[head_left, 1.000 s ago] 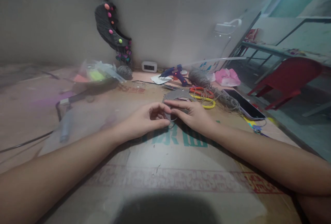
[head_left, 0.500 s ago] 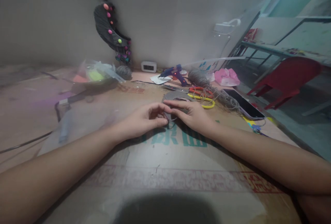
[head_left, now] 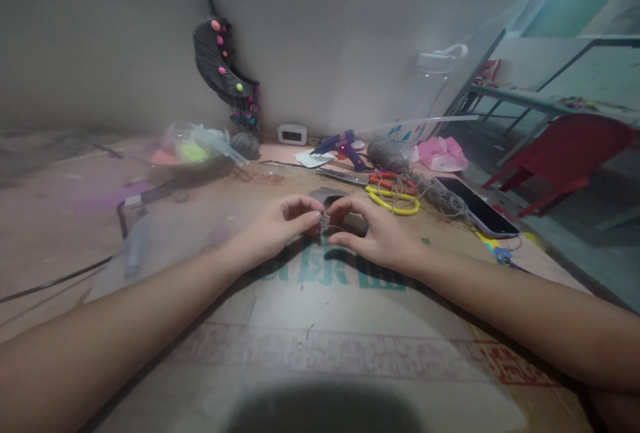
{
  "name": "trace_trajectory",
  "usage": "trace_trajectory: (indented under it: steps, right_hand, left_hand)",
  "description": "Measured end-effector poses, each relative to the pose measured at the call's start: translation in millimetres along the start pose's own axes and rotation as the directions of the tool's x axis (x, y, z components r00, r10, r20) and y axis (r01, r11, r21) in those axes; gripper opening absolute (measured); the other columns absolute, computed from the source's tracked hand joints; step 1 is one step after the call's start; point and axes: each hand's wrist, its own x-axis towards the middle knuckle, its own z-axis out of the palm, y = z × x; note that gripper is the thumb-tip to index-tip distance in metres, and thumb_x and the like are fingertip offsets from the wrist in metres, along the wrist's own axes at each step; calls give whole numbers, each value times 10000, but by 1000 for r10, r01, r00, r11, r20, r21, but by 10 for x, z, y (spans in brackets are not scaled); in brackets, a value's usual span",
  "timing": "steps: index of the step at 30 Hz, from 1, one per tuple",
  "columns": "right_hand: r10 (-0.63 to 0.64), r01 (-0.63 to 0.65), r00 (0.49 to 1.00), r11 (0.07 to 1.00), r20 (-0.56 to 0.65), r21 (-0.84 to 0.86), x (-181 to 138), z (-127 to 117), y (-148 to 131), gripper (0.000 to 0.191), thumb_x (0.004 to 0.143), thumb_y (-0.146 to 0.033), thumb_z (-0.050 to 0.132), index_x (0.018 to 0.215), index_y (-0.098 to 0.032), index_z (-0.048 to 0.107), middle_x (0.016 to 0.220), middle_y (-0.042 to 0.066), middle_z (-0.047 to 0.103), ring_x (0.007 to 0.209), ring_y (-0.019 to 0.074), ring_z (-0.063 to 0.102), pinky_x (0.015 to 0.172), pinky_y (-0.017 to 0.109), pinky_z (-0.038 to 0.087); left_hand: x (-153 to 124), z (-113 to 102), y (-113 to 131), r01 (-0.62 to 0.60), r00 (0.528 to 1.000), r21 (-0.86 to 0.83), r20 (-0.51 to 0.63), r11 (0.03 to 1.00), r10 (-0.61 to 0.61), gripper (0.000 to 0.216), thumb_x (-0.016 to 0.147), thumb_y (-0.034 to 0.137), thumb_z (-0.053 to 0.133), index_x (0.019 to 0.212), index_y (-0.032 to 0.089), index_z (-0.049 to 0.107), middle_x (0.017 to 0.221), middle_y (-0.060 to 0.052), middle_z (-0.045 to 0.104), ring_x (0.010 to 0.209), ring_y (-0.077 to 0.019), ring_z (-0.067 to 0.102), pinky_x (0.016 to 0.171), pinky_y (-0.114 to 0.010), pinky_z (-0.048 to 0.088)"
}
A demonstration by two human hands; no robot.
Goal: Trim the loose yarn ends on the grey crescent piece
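Near the middle of the cardboard, my left hand [head_left: 280, 229] pinches the end of a grey yarn-wrapped piece [head_left: 325, 221] between thumb and fingers. That piece seems part of a grey curved shape [head_left: 327, 193] that runs behind my hands, mostly hidden. My right hand [head_left: 373, 229] faces it from the right, fingers bent beside the piece and thumb held apart below. A thin yarn strand crosses the gap of my right hand. Scissors with yellow and orange handles [head_left: 393, 201] lie just beyond, among loose grey yarn [head_left: 447, 199].
A blue glue gun [head_left: 345, 147] with a lit red light rests on white paper. Around it are a white clock [head_left: 292, 134], yarn balls [head_left: 387, 153], a pink bag [head_left: 443, 153], a phone [head_left: 477, 206] and a bowl [head_left: 185, 165]. A dark crescent ornament [head_left: 215, 59] hangs on the wall.
My right fingers have moved off my left fingertips, and the right thumb has dropped away from its index finger. My left hand keeps its pinch. The view has shifted slightly.
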Motion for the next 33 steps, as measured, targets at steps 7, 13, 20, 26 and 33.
trace_trajectory:
  steps: [7,13,20,26,33]
  right_hand:
    - [-32,30,999,997,-39,-73,-2,3,-10,25,846,-204,628,827,-187,630,783,13,668,716,138,594,691,274,450]
    - [-21,18,996,999,-84,-37,10,-9,0,104,871,-213,590,793,-180,651,765,16,687,718,141,612,694,271,451]
    - [-23,19,997,998,-68,-57,-1,-13,8,134,885,-221,563,796,-170,650,759,21,681,707,136,608,684,261,441]
    - [-79,76,996,994,-37,-83,-9,-27,-16,160,890,-219,539,771,-159,627,713,20,646,666,127,579,653,252,417]
    - [-99,100,995,989,17,-107,-20,-19,-6,138,878,-207,539,778,-167,625,719,19,644,690,134,564,685,265,409]
  left_hand:
    - [7,-16,-19,-16,999,48,28,999,15,218,810,341,677,922,163,618,752,4,636,710,-120,588,691,-250,443]
    - [-8,-32,-25,27,997,72,65,997,-32,277,792,357,702,978,174,608,821,1,642,745,-118,602,684,-241,448]
    - [1,-27,-43,18,992,39,127,999,-23,313,766,273,728,1014,177,563,777,34,594,656,-81,563,608,-208,435]
    - [-6,-14,-12,22,995,66,96,998,-28,299,773,294,714,997,171,557,745,41,574,630,-85,547,568,-205,402]
    - [3,-30,-21,51,995,36,83,998,-54,307,759,288,725,999,174,571,782,31,600,681,-94,564,623,-215,411]
